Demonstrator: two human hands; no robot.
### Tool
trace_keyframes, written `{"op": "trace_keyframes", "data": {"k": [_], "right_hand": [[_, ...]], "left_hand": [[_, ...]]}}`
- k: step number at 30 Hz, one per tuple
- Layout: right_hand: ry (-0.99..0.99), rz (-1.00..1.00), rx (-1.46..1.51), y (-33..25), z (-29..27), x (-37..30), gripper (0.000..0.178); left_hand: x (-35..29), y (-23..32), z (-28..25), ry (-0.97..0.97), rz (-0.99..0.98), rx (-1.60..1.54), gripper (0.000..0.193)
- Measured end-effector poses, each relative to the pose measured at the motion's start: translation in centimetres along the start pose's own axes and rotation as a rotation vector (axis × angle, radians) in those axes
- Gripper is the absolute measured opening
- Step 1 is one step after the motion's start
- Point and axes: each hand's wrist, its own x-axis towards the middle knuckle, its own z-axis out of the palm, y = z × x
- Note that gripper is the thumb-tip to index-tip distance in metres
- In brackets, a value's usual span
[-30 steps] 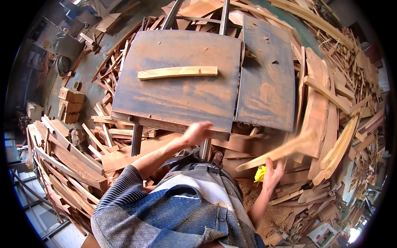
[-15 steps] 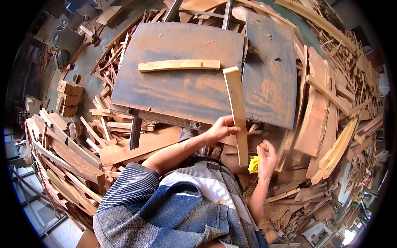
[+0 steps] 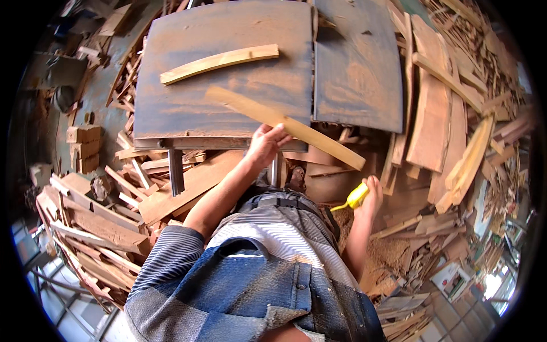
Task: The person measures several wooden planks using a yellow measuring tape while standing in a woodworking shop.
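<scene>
My left hand (image 3: 268, 145) grips a long, flat wooden strip (image 3: 325, 141) near its middle. The strip slants over the front edge of the metal-topped saw table (image 3: 228, 122), its far end to the left and its near end by my right hand. My right hand (image 3: 371, 196) is closed around a yellow tape measure (image 3: 358, 195), with a thin yellow tail hanging from its left side. On the tabletop rests a second, slightly curved wooden strip (image 3: 219, 64), apart from both hands.
A second dark panel (image 3: 359, 74) adjoins the tabletop on the right, with a narrow gap between. Long rough boards (image 3: 428, 102) lean beyond it. Offcuts (image 3: 97, 219) are heaped at the left, near stacked wooden blocks (image 3: 84, 149). Sawdust (image 3: 382, 256) covers the floor at lower right.
The held strip has swung from nearly upright to a slant, its far end going left. The tape measure has turned more into view. The whole scene has shifted as my head moved.
</scene>
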Motion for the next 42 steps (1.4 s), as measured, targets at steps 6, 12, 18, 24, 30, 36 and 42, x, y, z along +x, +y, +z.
{"op": "trace_keyframes", "data": {"k": [6,12,18,24,30,36,42], "right_hand": [[-0.159,0.129,-0.131,0.7,1.9,3.5,0.037],[-0.316,0.198,-0.137,0.2,4.8,4.0,0.034],[-0.347,0.136,-0.084,0.3,5.6,6.7,0.024],[-0.383,0.193,-0.221,2.8,5.2,12.5,0.035],[-0.264,0.268,-0.384,3.7,5.6,13.8,0.042],[-0.203,0.322,-0.428,2.0,7.0,12.9,0.043],[-0.104,0.334,-0.466,1.5,7.8,11.9,0.044]], "left_hand": [[-0.3,0.3,-2.7,-0.015,0.021,-0.067,0.028],[-0.3,0.6,-3.1,0.088,0.014,-0.142,0.033],[-1.6,3.4,-3.8,-0.029,-0.239,0.36,0.032],[-2.2,5.7,-2.5,-0.193,0.896,1.604,0.025],[2.4,5.6,-6.0,-0.258,0.874,1.823,0.034],[0.4,5.7,-6.7,-0.256,0.905,1.835,0.025],[1.7,5.5,-7.0,-0.237,0.732,1.87,0.034]]}}
